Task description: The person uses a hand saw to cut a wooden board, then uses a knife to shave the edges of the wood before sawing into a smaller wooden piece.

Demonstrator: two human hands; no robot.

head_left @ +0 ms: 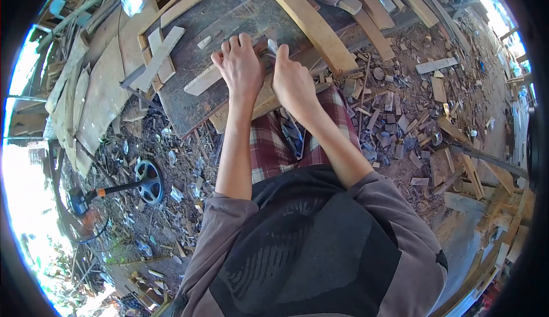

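1. We look down at two bare arms reaching away from us to a dark, flat board (189, 48). This board is the surface, and it rests over the knees in red checked cloth (269, 145).
2. The left hand (240, 68) lies palm down. Its fingers are close together and bent over the far edge of a pale wood piece (200, 81). We think it pushes down so the wood cannot slide.
3. The right hand (293, 82) is just beside the left one, almost touching it. It is curled into a fist around a small grey tool (272, 46). The tip of the tool pokes out between the two hands. We cannot tell what kind of tool it is.
4. The pale wood piece lies slanted across the surface. It sits under both hands, and its free end sticks out to the left.
5. The hands are close together, so the holding hand is right next to where the tool meets the wood.
6. A long curved plank (311, 22) lies on the far side of the surface, to the right of the hands.
7. On the ground to the right are lots of small wood scraps (400, 117).
8. On the ground to the left, well apart from the hands, lies a black round thing on a long handle (150, 181).
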